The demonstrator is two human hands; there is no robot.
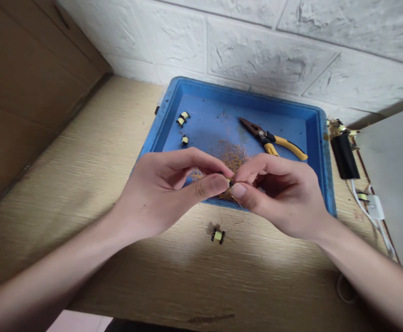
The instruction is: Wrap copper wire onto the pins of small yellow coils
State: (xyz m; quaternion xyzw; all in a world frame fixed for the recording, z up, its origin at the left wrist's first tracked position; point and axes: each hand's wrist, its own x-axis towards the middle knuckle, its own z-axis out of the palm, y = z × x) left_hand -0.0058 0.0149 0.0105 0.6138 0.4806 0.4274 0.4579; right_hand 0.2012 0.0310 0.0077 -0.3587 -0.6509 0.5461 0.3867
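Note:
Between my two hands, over the front edge of a blue tray (249, 94), is a small transformer bobbin (229, 182) with yellow tape, mostly covered by my fingers. My left hand (173, 191) pinches it from the left between thumb and forefinger. From the other side, the thumb and forefinger of my right hand (280, 193) close at its end, where a thin wire seems to stick out; whether they grip the wire or the bobbin is hard to see. Another yellow-taped bobbin (218, 235) with black pin ends lies on the table below my hands.
Inside the tray are long-nose pliers (261, 133) with yellow-black handles, a heap of copper wire clippings (234, 157) and several bobbins (183, 119). Right of it lie a black cylinder (345, 156) with a white cable and a white plug-like block (375, 207). A white brick-pattern wall (249, 50) stands behind.

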